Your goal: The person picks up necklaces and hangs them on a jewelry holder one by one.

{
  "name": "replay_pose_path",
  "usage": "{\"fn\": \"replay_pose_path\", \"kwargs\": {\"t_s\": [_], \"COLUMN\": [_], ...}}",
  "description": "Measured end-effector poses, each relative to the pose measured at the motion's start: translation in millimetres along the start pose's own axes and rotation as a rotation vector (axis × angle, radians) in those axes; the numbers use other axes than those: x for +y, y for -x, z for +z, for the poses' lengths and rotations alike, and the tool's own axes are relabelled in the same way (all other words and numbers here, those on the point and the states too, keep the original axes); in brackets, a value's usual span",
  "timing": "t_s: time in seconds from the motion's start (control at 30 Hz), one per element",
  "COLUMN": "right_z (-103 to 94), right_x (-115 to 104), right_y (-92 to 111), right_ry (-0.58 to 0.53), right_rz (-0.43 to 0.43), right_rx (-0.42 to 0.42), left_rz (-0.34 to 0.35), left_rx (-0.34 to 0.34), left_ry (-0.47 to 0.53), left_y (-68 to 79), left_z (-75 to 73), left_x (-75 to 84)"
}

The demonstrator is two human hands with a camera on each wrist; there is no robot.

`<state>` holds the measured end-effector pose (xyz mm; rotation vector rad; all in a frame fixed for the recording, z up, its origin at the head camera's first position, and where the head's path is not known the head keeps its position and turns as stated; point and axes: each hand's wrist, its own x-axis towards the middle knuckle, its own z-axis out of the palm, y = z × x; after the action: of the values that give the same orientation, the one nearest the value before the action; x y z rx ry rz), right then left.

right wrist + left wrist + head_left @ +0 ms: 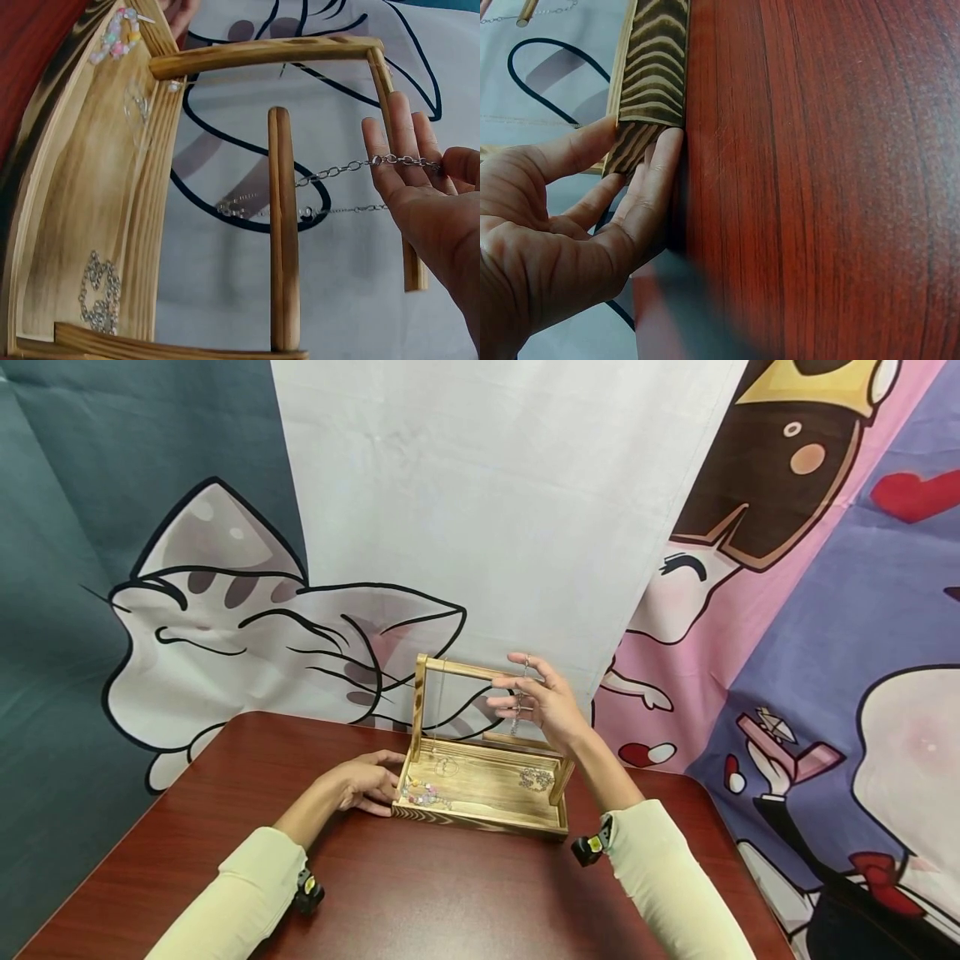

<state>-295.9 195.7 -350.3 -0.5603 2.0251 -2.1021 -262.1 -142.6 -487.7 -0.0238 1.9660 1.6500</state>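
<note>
A wooden jewelry stand with a shallow tray and a raised top rail stands on the table. My left hand grips the tray's left end, thumb and fingers around the corner. Above the stand's right side, my right hand holds a silver chain between thumb and fingers. That chain runs across the fingers and down past a short lower bar. In the tray lie a pastel beaded bracelet and a heaped silver chain. A thin necklace hangs from the top rail's left end.
The reddish-brown wooden table extends in front of the stand. Close behind it hangs a cartoon-printed cloth. Both wrists wear small black cameras, the right one near the tray's front right corner.
</note>
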Motion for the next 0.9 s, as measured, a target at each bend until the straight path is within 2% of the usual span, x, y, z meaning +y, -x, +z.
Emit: {"fn": "replay_pose_path", "kwargs": {"t_s": [0.63, 0.9], "right_z": [36.3, 52.3], "right_x": [9.6, 14.8], "right_y": [-13.8, -19.5], "right_ry": [0.014, 0.019], "right_rz": [0.016, 0.041], "right_rx": [-0.073, -0.071], "left_rz": [-0.005, -0.002], "left_rx": [-0.007, -0.008], "left_ry": [-0.003, 0.003], "left_y": [-0.4, 0.4], "left_z": [-1.1, -0.5], "left_x": [0.5, 0.7]}}
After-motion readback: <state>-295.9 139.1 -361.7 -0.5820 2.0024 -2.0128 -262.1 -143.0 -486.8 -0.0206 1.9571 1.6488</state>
